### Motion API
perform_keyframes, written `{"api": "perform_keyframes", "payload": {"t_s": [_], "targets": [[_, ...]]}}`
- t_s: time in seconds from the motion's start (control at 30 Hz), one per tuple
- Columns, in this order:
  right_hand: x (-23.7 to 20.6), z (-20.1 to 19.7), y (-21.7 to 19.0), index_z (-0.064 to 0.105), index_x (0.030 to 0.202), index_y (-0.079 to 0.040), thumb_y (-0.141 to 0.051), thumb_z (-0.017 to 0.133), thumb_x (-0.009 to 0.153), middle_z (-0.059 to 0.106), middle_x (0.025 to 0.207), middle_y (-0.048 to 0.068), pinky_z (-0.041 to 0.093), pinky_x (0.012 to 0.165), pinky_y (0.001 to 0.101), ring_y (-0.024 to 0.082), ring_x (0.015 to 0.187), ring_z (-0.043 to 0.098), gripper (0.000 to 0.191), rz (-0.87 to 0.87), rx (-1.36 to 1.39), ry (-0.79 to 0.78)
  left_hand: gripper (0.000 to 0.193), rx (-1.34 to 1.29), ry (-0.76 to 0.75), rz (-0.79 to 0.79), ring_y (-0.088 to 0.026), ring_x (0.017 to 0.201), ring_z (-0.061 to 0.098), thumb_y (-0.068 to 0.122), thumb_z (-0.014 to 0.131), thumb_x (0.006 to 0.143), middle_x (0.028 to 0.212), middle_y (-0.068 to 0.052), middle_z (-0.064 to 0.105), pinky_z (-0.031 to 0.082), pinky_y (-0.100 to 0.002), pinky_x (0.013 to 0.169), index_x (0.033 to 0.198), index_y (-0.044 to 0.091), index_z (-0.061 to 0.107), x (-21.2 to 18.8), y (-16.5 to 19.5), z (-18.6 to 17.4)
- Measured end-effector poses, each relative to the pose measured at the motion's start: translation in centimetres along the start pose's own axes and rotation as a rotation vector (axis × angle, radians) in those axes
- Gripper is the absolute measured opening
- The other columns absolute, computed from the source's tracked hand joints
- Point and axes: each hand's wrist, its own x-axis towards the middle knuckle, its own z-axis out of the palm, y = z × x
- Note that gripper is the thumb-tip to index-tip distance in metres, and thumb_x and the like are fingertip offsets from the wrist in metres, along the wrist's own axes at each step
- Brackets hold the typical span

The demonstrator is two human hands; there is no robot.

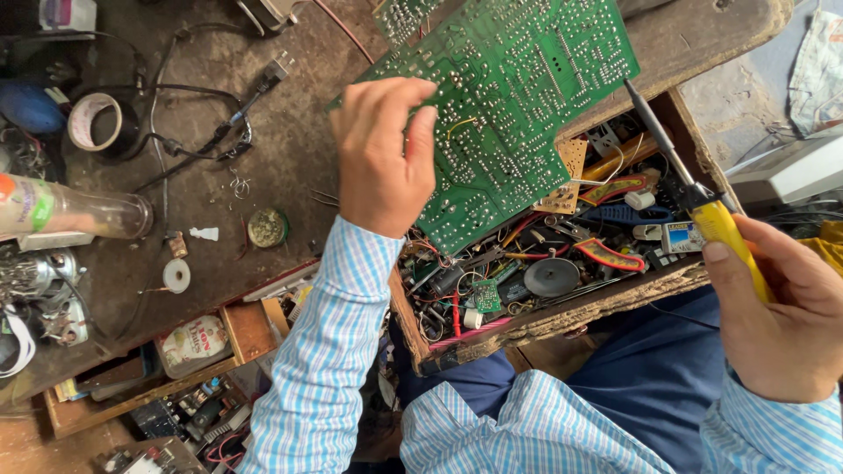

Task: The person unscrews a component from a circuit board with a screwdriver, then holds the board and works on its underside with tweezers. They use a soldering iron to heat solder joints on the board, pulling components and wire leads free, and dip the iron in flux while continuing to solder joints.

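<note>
The left hand (379, 158) is clamped on the lower-left edge of a large green printed circuit board (509, 96), solder side up, holding it tilted over the open wooden drawer (562, 312) full of loose electronic parts. The right hand (773, 307) is closed around the yellow handle of a soldering iron with a long dark metal tip (676, 162); the tip end sits at the right edge of the board, touching or just beside it, I cannot tell which.

Risks, as I judge them:
- The board is held by one edge only, w/o support under it. Pressure from the iron could make it swing or slip down into the drawer.
- The hot tip is near coloured wires and plastic parts in the drawer, e.g. the red-yellow curved pieces (610, 256). A small drop of the hand could melt insulation.
- Left fingers (421, 132) lie on the solder side, so if the iron travels left they are in its way.

Room to move: the right side of the board is free, approx. open air over the drawer corner. To the left, the dark worn workbench top (290, 149) has some bare surface between the black cables (189, 140) and the small round tin (267, 227). A tape roll (95, 121) and a clear plastic bottle (79, 209) stand well apart, at the far left.
</note>
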Motion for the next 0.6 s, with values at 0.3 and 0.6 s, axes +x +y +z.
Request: {"api": "perform_keyframes", "payload": {"t_s": [0.3,0.6], "targets": [[-1.1,-1.4,2.3,0.065,0.130,0.004,0.001,0.070,0.108,0.070,0.115,0.010,0.054,0.095,0.0187,0.009,0.102,0.067,0.022,-0.010,0.014,-0.011,0.012,0.101,-0.231,0.077,-0.033,0.095,0.057,0.012,0.078,0.089,0.092,-0.009,0.061,0.046,-0.047,0.086,0.092,0.007,0.068,1.0,0.1,-0.2],[-2.1,-2.6,3.4,0.067,0.135,0.004,-0.001,0.069,0.109,0.071,0.112,0.010,0.052,0.087,0.0171,0.008,0.095,0.066,0.027,0.044,-0.017,-0.003,0.013,0.074,-0.293,-0.037,-0.035,0.086,0.062,0.008,0.077,0.086,0.085,-0.011,0.065,0.051,-0.047,0.079,0.082,0.005,0.065,0.9,0.5,0.8]]}}
